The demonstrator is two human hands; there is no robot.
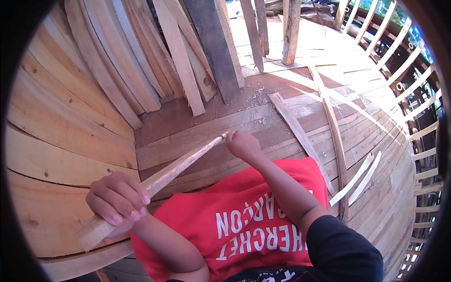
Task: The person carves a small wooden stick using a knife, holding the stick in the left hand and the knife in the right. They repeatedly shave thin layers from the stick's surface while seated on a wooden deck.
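Observation:
A long pale wooden stick (181,165) runs slantwise in front of me, thick and squared at its near left end, thin and rough toward the far one. My left hand (117,201) is wrapped round the thick part, with the squared end sticking out below the fist. At the thin tip, my right hand (243,145) is closed, thumb and fingers against the wood. Whether anything else is inside that right fist is hidden. Red cloth with white print (263,207) lies beneath my forearms.
Wood shavings (257,97) litter the plank floor (376,225). A curved plank wall (61,155) rises at left, with boards (178,56) leaning at the back. Loose strips (332,127) lie to the right, near two pale curved pieces (359,181). A slatted railing (425,152) bounds the right side.

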